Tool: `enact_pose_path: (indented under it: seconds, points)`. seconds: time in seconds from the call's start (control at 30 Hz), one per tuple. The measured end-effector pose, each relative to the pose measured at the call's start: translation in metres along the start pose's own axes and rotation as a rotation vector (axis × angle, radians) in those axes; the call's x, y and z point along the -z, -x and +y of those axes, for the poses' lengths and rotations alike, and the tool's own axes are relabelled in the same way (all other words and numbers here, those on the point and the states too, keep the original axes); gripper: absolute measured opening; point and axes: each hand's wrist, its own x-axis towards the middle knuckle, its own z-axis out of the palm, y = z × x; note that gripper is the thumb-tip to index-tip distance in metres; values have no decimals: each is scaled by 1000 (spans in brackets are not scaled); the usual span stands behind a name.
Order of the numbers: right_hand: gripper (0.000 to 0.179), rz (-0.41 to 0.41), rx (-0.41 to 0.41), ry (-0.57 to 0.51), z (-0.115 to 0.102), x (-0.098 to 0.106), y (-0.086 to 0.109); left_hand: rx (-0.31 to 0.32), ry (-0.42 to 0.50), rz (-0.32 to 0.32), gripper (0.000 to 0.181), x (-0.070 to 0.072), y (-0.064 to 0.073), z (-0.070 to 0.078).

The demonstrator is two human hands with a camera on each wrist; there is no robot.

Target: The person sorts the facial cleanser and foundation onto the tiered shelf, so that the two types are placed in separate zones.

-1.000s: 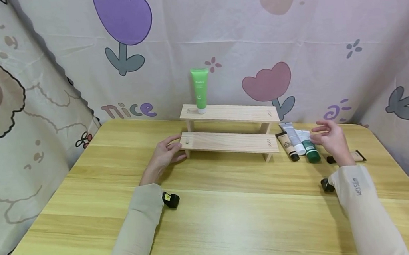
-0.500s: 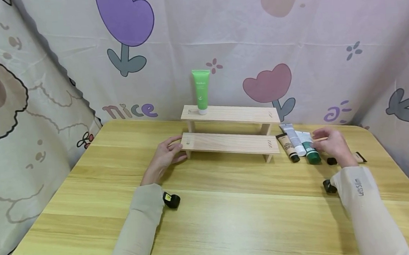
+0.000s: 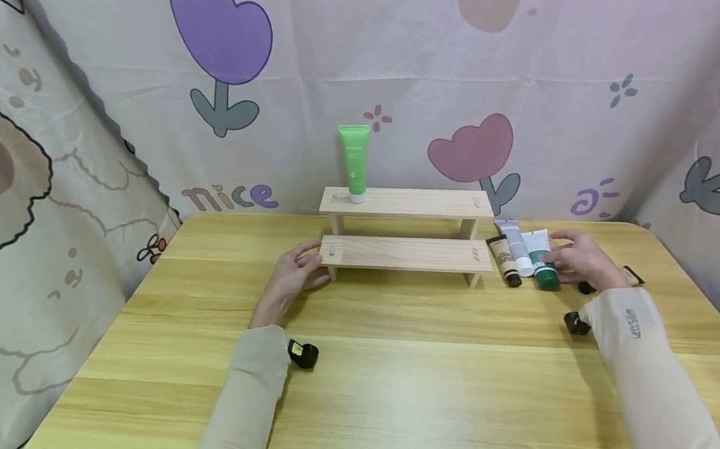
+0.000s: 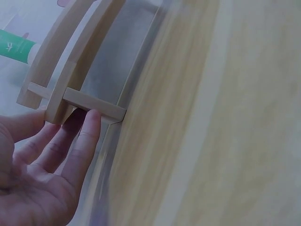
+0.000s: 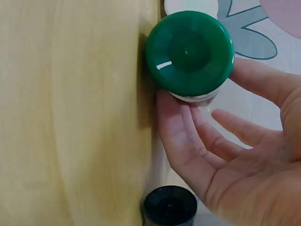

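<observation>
A two-step wooden display shelf (image 3: 407, 252) stands at the back of the table. My left hand (image 3: 291, 276) holds the left end of its lower step; in the left wrist view the thumb is at the board's end and the fingers (image 4: 87, 141) reach under it by the leg. On the upper step, at the left, a light green tube (image 3: 356, 158) stands upright on its white cap. Right of the shelf, my right hand (image 3: 581, 260) grips a white-and-green squeeze tube (image 3: 547, 279), thumb and fingers on opposite sides near its dark green cap (image 5: 190, 54).
A beige tube with black cap (image 3: 504, 259) and a grey tube with white cap (image 3: 515, 244) lie between the shelf and the right hand. Another black-capped tube (image 3: 633, 275) lies partly hidden behind that hand. A patterned cloth (image 3: 384, 53) hangs behind the table (image 3: 436, 387).
The right hand has lowered onto the white-and-green tube and taken hold of it; that tube and the beige one have shifted slightly. The left hand keeps its place on the shelf.
</observation>
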Motion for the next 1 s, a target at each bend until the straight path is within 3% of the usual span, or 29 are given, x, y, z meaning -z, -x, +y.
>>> enact_pose_path:
  seconds: [0.13,0.3,0.57,1.0]
  points:
    - [83,7,21,-40,3,1,2,-1,-2,4,47,-1,0,-1]
    - [83,57,106,-71,2,4,4,-15,-9,-3,46,-3,0,-1]
    - [82,170,182,-101,-13,1,5,-10,13,3,47,-4,0,-1]
    - [80,260,244,-124,-35,1,9,-11,-6,17,46,-1,2,-1]
